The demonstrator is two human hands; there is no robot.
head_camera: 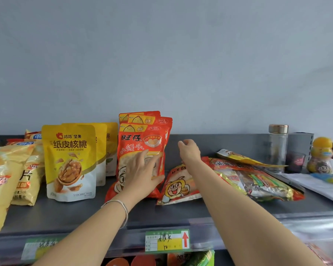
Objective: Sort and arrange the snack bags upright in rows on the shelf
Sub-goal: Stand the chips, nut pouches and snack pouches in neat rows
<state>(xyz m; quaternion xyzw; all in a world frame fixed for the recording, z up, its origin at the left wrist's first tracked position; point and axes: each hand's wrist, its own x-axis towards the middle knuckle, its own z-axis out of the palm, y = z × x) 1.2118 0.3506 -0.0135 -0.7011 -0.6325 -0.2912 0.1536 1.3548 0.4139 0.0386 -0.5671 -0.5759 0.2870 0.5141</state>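
Several red snack bags (142, 135) stand upright in a row at the middle of the dark shelf (65, 215). My left hand (142, 173) presses flat against the front red bag with straight fingers. My right hand (189, 150) hovers just right of the row with loosely curled fingers and holds nothing. Below it another red bag with a cartoon face (179, 187) lies flat on the shelf. Yellow walnut bags (71, 162) stand upright to the left of the red row.
Yellow chip bags (6, 181) lean at the far left. A pile of shiny mixed packs (254, 179) lies at the right. Behind it stand a glass bottle (277, 146), a dark cup (295, 162) and a yellow toy jar (321, 156). A price label (167, 240) hangs on the shelf edge.
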